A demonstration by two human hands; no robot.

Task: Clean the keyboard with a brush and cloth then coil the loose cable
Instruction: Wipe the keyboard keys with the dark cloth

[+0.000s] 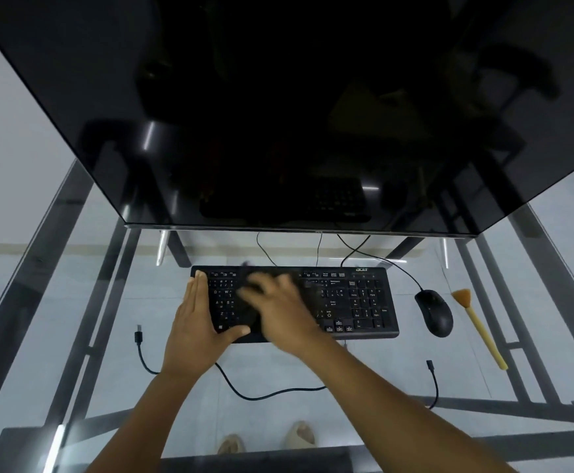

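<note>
The step in hand appears to be the cloth wipe of the black Acer keyboard (347, 302), which lies on the glass table (73, 302) just in front of the dark monitor (278, 114). The left hand (200, 322) lies flat on the keyboard's left end, fingers straight and together, thumb along the front edge, bracing the unit. The right hand (275, 305) is over the centre keys and heavily blurred; a dark patch under its fingers may be a cloth, but neither the cloth nor whether the fingers are curled or spread can be told. For a good wipe, keep the bracing hand pressed so the keyboard does not slide on the smooth glass, work in rows from one end to the other, and use light pressure so the keycaps are not dislodged (the right half, number pad included, probably remains to be covered). The brush (480, 329), tan with a long yellow handle, lies well to the right, beyond the black mouse (434, 312), which sits just beside the keyboard's right end. The loose black cable (278, 392) runs along the near side of the table from a plug at the left, under the forearms, to a plug at the right; it is uncoiled. Thin leads trail behind the keyboard toward the monitor, and the forearms crossing the cable risk dragging it
</note>
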